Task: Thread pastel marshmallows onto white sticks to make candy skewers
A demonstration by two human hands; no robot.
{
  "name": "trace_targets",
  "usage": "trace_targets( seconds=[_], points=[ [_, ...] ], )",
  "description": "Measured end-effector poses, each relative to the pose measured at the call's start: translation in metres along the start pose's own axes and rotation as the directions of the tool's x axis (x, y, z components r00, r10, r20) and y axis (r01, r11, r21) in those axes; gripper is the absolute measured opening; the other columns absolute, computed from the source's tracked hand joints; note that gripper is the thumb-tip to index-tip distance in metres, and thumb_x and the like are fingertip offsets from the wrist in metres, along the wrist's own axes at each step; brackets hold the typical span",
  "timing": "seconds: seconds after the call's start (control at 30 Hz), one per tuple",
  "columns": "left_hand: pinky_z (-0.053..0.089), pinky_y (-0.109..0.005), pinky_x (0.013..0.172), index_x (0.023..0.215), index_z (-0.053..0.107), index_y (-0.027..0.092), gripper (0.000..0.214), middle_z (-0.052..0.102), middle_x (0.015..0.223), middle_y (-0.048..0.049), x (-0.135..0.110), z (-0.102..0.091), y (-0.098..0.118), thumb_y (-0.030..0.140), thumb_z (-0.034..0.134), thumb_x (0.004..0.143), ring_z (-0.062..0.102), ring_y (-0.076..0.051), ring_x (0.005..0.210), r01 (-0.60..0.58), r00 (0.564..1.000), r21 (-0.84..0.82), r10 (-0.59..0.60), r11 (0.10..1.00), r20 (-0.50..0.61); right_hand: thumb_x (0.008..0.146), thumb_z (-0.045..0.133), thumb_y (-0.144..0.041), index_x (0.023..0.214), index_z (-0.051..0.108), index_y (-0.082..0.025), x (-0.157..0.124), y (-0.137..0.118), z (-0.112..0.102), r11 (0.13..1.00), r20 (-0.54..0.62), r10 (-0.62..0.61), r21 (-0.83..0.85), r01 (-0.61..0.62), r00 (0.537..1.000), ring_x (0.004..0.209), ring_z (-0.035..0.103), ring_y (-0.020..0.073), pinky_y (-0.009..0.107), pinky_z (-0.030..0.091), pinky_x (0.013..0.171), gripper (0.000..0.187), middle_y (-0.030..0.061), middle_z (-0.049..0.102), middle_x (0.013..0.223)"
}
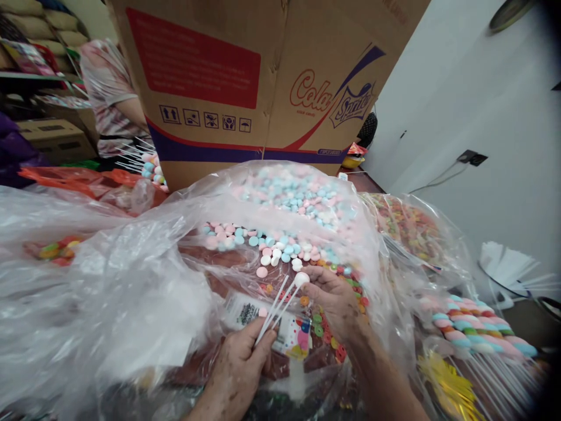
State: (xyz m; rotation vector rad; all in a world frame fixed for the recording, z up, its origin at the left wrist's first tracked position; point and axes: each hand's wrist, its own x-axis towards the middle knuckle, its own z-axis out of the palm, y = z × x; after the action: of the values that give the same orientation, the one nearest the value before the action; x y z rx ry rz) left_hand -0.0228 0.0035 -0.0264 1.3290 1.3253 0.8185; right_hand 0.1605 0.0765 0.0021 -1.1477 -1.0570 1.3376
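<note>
Left to right. At the far left edge a person in a patterned sleeve (107, 88) stands behind a spray of stick candies, apart from the work shown here. In front lies a crumpled sheet of clear plastic bag (109, 280), which covers the near left of the table. The left hand (239, 368) is closed around the lower ends of a small bundle of thin white plastic sticks (275, 313), which fan upward and to the right over a small printed packet (287, 333). At the tip of one stick sits a round white candy disc (301, 279), pinched between the thumb and fingertips of the right hand (335, 304); whether the stick has entered the disc or merely touches it cannot be told from this view. The disc is small, matt and flattened, like the loose pastel pink, blue and white candy discs (280, 245) heaped in the open bag just above it, in front of the brown cardboard carton (263, 76). To seat such a disc well, it seems best to steady one stick apart from the rest, keep it in line with the centre of the disc's edge, and press gently so that the candy does not crack. Small coloured ring candies (324, 330) lie under the right wrist. At the far right, twisted pastel candy ropes on white sticks (477, 333) lie in a row.
</note>
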Motion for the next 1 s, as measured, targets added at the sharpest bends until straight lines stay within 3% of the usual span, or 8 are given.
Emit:
trace_targets(
  seconds=[0.17, 0.5, 0.83, 1.0],
  points=[
    [0.036, -0.024, 0.051, 0.066, 0.058, 0.022, 0.033, 0.052, 0.045, 0.0048, 0.000, 0.000, 0.004, 0.046, 0.046, 0.086, 0.053, -0.016, 0.048, 0.002, 1.000, 0.003, -0.002, 1.000, -0.027, 0.062, 0.085, -0.033, 0.088, 0.074, -0.020, -0.001, -0.001, 0.001, 0.999, -0.038, -0.027, 0.017, 0.028, 0.999, 0.073, 0.061, 0.0150, 0.028, 0.050, 0.066, 0.030, 0.0015, 0.071, 0.081],
    [0.037, -0.024, 0.054, 0.073, 0.061, 0.020, 0.033, 0.053, 0.048, 0.0048, -0.001, -0.002, 0.002, 0.042, 0.044, 0.091, 0.054, -0.016, 0.050, -0.037, 0.999, 0.060, 0.037, 0.997, 0.000, 0.059, 0.086, -0.035, 0.084, 0.072, -0.020, -0.005, -0.006, 0.008, 1.000, -0.040, -0.024, 0.012, 0.025, 0.999, 0.070, 0.060, 0.0149, 0.027, 0.048, 0.065, 0.032, 0.0003, 0.068, 0.076],
    [0.035, -0.023, 0.053, 0.072, 0.061, 0.020, 0.030, 0.051, 0.048, 0.0061, -0.001, -0.003, 0.001, 0.040, 0.047, 0.090, 0.050, -0.014, 0.049, -0.043, 0.999, -0.009, 0.043, 0.999, 0.003, 0.068, 0.080, -0.031, 0.085, 0.074, -0.022, -0.005, -0.006, 0.002, 0.971, 0.074, -0.141, -0.186, 0.153, 0.987, 0.077, 0.059, 0.0150, 0.027, 0.047, 0.069, 0.020, 0.0014, 0.066, 0.085],
    [0.033, -0.023, 0.052, 0.064, 0.055, 0.022, 0.031, 0.051, 0.047, 0.0063, -0.003, -0.004, 0.009, 0.040, 0.049, 0.089, 0.049, -0.014, 0.047, -0.022, 0.999, -0.021, 0.022, 1.000, -0.025, 0.064, 0.082, -0.033, 0.087, 0.074, -0.022, -0.004, -0.006, 0.002, 0.996, -0.019, -0.070, -0.057, 0.069, 0.997, 0.073, 0.060, 0.0154, 0.028, 0.049, 0.067, 0.027, 0.0013, 0.069, 0.082]
  ],
)
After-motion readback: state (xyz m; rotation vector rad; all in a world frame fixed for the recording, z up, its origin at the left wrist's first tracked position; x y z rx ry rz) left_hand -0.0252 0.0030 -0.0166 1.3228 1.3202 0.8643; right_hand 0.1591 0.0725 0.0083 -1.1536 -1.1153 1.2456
